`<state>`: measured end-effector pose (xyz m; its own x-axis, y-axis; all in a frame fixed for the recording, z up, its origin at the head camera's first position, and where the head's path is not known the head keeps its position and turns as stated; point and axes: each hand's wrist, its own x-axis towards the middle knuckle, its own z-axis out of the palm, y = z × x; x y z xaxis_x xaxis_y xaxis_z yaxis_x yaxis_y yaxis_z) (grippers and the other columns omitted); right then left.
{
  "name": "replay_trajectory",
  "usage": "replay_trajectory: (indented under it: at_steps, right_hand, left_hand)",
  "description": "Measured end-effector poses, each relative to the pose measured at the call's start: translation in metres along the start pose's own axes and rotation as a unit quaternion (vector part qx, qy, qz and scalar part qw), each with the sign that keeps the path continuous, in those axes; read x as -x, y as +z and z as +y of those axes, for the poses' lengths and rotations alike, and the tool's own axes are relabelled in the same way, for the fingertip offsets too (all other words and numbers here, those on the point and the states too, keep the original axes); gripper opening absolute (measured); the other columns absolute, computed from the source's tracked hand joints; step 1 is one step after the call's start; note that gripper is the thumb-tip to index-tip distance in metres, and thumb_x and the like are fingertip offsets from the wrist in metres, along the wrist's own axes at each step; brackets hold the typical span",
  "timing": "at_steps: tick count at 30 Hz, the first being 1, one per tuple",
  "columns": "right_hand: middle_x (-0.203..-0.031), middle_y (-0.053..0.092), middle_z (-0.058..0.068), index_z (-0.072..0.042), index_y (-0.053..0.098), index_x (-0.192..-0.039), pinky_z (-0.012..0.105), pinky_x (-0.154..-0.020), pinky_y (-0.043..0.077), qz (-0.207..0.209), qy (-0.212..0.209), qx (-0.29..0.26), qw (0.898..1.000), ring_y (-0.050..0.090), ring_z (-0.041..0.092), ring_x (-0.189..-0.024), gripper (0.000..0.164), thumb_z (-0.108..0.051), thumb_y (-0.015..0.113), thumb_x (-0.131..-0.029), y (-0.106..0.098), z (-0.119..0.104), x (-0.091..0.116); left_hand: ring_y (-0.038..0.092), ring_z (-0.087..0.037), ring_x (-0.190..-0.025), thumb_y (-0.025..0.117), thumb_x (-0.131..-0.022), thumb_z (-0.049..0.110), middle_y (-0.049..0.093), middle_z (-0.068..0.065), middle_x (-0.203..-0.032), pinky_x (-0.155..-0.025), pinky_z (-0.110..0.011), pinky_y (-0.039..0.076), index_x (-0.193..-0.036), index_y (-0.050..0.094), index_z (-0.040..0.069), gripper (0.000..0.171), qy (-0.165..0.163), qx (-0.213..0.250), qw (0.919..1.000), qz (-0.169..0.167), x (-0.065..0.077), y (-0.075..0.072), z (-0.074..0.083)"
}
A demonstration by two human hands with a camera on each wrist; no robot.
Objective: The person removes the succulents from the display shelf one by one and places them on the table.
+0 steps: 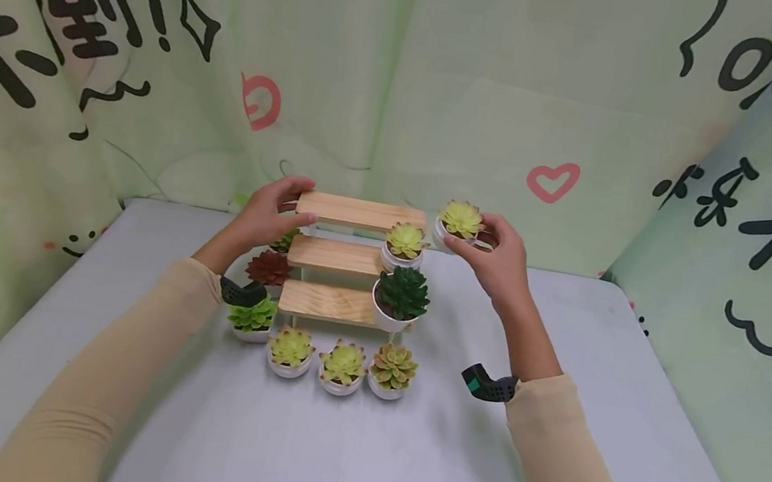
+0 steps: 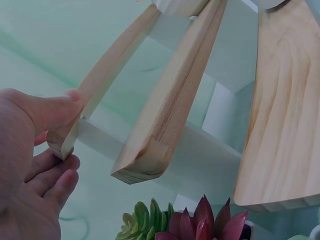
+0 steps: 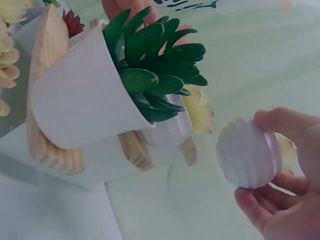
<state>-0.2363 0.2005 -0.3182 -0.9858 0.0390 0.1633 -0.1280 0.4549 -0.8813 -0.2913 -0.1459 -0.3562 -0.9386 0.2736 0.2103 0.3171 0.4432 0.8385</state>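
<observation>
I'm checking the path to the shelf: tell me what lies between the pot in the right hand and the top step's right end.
In the head view, nothing: only backdrop shows between the yellow-green succulent pot held by the right hand and the top step.

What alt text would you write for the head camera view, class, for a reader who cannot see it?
A person's right hand holds a small potted succulent beside the top step of a wooden stand, while the left hand grips that step's other end. More potted succulents sit on the steps and the grey table.
</observation>
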Motion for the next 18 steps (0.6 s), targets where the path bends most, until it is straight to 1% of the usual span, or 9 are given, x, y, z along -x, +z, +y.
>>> replay_trajectory:
  at_steps: [5,10,18]
  right_hand:
    - [-0.133,0.051,0.014,-0.004,0.045,-0.137,0.043,-0.106,0.048,-0.003,0.014,0.016,1.000,0.051,0.027,-0.124,0.067,-0.034,0.074,-0.085,-0.007,0.007,0.011]
    - [-0.133,0.052,0.014,-0.005,0.045,-0.137,0.043,-0.105,0.049,-0.004,0.027,0.036,0.999,0.052,0.027,-0.123,0.067,-0.035,0.075,-0.084,-0.011,0.017,0.021]
    - [-0.131,0.053,0.013,-0.007,0.046,-0.133,0.044,-0.104,0.050,-0.015,0.050,0.064,0.997,0.051,0.028,-0.124,0.068,-0.041,0.076,-0.082,-0.014,0.035,0.034]
  left_hand:
    - [0.044,-0.034,-0.136,0.067,-0.092,0.020,0.043,-0.018,-0.147,-0.115,-0.046,0.039,-0.143,0.041,0.004,0.060,0.001,-0.002,1.0000,-0.001,0.000,0.001,-0.001]
    - [0.044,-0.034,-0.136,0.067,-0.092,0.020,0.042,-0.018,-0.148,-0.115,-0.046,0.039,-0.143,0.041,0.004,0.060,-0.002,-0.003,1.0000,-0.002,-0.001,0.001,-0.002]
    - [0.044,-0.034,-0.135,0.067,-0.092,0.020,0.042,-0.017,-0.149,-0.114,-0.045,0.039,-0.143,0.041,0.004,0.060,-0.004,-0.010,0.9999,0.001,-0.003,0.001,-0.004]
